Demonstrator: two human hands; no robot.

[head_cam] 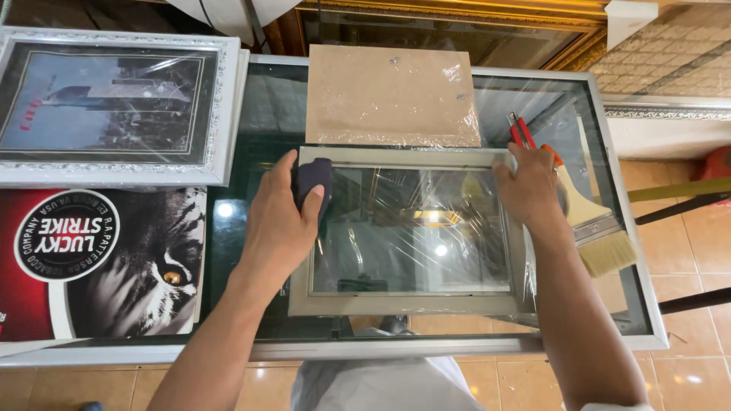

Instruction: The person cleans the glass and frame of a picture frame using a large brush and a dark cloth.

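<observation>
A pale grey picture frame [403, 304] with a glass pane lies flat on the glass-topped table [609, 228], partly covered in clear plastic film. My left hand [282, 221] presses a dark blue pad [314, 180] against the glass near the frame's upper left corner. At the frame's upper right corner rests my right hand [531, 186], fingers curled over the edge, holding it down.
A brown backing board [390, 95] in film lies just beyond the frame. A wide paintbrush [598, 228] and red-handled pliers [519, 131] lie right of my right hand. At left are a white-framed picture [114, 106] and a poster with an animal's eye [145, 266].
</observation>
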